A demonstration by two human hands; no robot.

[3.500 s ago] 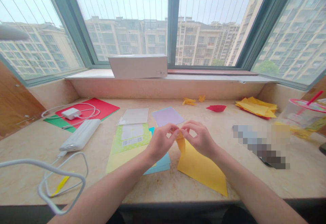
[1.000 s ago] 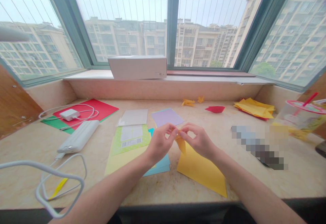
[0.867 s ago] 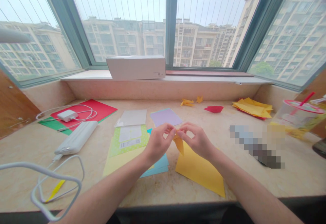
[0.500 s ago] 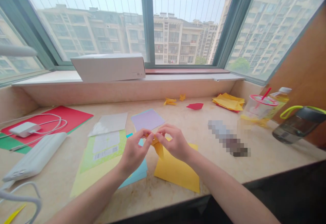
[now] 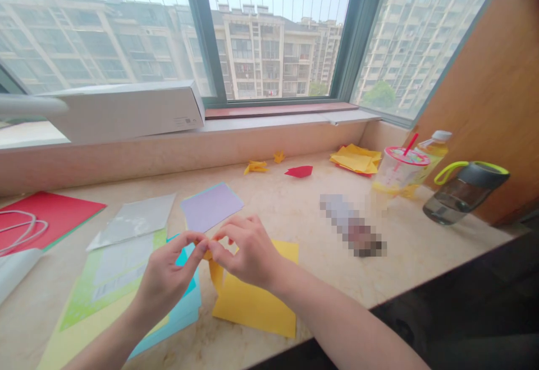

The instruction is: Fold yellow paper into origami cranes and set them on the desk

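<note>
My left hand (image 5: 172,269) and my right hand (image 5: 246,249) meet above the counter, thumbs and forefingers pinched together. Between them is a small piece of folded yellow paper (image 5: 216,275), mostly hidden by the fingers, with a pointed strip hanging down. Both hands are closed on it. Under and beside my right hand lies a flat yellow sheet (image 5: 261,305). Below my left hand are light blue sheets (image 5: 179,319) and a green-and-white packet (image 5: 113,274). A purple sheet (image 5: 211,206) lies just beyond the hands.
Folded yellow pieces (image 5: 256,167) and a red folded piece (image 5: 298,172) lie near the back wall. A yellow paper stack (image 5: 356,159), a lidded cup (image 5: 400,170) and a dark bottle (image 5: 461,196) stand right. Red paper (image 5: 63,215) lies left; a white box (image 5: 130,113) rests on the sill.
The view has turned to the right, so everything sits further left in the picture. Both hands still pinch the yellow folded paper, and its hanging strip now shows less.
</note>
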